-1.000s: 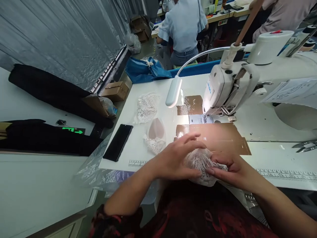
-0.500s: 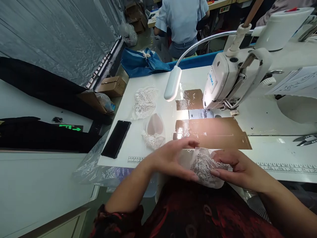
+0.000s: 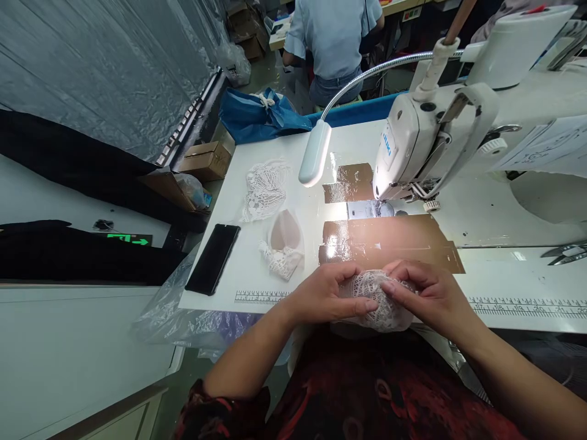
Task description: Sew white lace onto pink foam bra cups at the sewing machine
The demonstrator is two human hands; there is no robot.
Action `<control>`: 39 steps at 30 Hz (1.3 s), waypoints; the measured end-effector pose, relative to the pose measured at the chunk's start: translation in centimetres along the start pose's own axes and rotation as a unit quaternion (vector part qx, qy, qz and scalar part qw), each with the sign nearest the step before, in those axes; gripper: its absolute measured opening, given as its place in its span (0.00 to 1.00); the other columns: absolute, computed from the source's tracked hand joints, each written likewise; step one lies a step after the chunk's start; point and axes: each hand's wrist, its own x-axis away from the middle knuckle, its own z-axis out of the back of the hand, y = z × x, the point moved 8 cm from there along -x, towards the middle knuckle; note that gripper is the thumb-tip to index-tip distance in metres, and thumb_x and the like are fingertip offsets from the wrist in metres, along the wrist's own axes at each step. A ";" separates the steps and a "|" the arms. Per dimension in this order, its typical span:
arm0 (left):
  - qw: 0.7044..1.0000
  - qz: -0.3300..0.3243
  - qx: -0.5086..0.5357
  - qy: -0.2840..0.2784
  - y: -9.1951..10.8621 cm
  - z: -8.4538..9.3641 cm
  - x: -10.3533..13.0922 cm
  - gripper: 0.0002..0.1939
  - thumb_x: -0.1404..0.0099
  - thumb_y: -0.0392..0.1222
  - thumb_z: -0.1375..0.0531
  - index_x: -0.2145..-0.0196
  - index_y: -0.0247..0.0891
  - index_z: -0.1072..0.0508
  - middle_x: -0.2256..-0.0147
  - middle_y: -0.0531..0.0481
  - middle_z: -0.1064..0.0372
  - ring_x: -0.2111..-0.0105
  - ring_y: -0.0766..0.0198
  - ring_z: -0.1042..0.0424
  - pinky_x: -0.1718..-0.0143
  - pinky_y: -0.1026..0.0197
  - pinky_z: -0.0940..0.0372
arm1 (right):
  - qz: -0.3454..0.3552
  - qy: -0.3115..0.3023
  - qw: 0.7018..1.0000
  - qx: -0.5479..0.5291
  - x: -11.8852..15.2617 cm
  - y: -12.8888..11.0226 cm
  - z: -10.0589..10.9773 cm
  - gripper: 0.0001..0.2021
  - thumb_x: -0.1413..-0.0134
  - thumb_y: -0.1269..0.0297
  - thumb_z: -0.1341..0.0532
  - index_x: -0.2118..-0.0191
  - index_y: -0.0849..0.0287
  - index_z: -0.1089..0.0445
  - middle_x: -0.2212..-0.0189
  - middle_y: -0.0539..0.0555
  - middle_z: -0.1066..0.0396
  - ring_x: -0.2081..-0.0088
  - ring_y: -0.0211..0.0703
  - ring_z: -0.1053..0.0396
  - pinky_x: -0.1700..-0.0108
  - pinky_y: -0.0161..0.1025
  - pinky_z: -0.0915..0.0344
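Note:
Between my hands, at the table's front edge, is a white lace bra cup (image 3: 384, 308) with its patterned side up. My left hand (image 3: 337, 294) grips its left side, thumb on top of the lace and fingers behind. From the right, my right hand (image 3: 419, 292) pinches its upper edge between thumb and fingers. The underside of the piece is hidden. Farther left on the table lie another lace-trimmed cup (image 3: 283, 244) and a flat piece of white lace (image 3: 265, 190).
Ahead stands a white sewing machine (image 3: 403, 146) with a lamp (image 3: 315, 153) on a bendy neck. A black phone (image 3: 212, 259) lies at the table's left edge, thread snips (image 3: 566, 252) at the right. Brown tape (image 3: 389, 241) covers part of the tabletop. A person (image 3: 332, 46) sits beyond.
My left hand has closed on the lace cup, its thumb now pressing on top. My right hand has shifted left along the upper edge, so both hands are closer together.

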 end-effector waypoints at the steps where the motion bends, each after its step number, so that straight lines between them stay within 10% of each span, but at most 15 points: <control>1: 1.000 0.001 0.000 0.007 0.0 0.1 -0.1 0.16 0.40 0.50 0.35 0.63 0.34 0.29 0.68 0.53 0.36 0.68 0.67 0.36 0.67 0.65 0.41 | -0.002 0.002 1.000 0.002 0.0 0.0 0.0 0.12 0.43 0.62 0.39 0.77 0.57 0.33 0.72 0.50 0.27 0.70 0.38 0.31 0.68 0.34 0.37; 19: 0.998 -0.036 -0.036 0.027 0.2 -0.5 -1.8 0.17 0.32 0.49 0.45 0.72 0.33 0.31 0.75 0.53 0.39 0.73 0.69 0.40 0.71 0.66 0.44 | -0.117 -0.048 0.991 -0.050 -0.6 3.4 -0.2 0.14 0.47 0.51 0.36 0.65 0.58 0.27 0.74 0.50 0.30 0.73 0.37 0.37 0.72 0.34 0.39; 28: 0.989 -0.005 0.148 -0.001 0.2 -0.9 -2.2 0.16 0.41 0.47 0.34 0.62 0.32 0.28 0.68 0.49 0.34 0.68 0.67 0.36 0.67 0.65 0.39 | -0.120 -0.056 0.983 -0.131 -0.7 2.4 0.4 0.15 0.49 0.51 0.35 0.72 0.59 0.30 0.77 0.49 0.36 0.74 0.36 0.40 0.74 0.33 0.42; 35: 0.937 0.080 0.330 0.087 -1.9 -1.5 -3.3 0.20 0.49 0.51 0.30 0.74 0.33 0.31 0.78 0.55 0.37 0.78 0.72 0.39 0.74 0.67 0.42 | -0.125 -0.054 0.976 -0.169 -1.5 3.5 0.1 0.15 0.48 0.50 0.35 0.72 0.58 0.30 0.77 0.47 0.38 0.75 0.34 0.42 0.74 0.32 0.42; 39: 0.923 0.086 0.300 0.226 -2.0 3.5 -1.6 0.18 0.48 0.51 0.32 0.71 0.35 0.32 0.76 0.54 0.33 0.77 0.68 0.35 0.73 0.64 0.38 | -0.133 0.009 0.980 -0.147 -1.6 4.6 2.9 0.16 0.50 0.49 0.34 0.64 0.57 0.27 0.66 0.53 0.28 0.65 0.41 0.32 0.63 0.37 0.34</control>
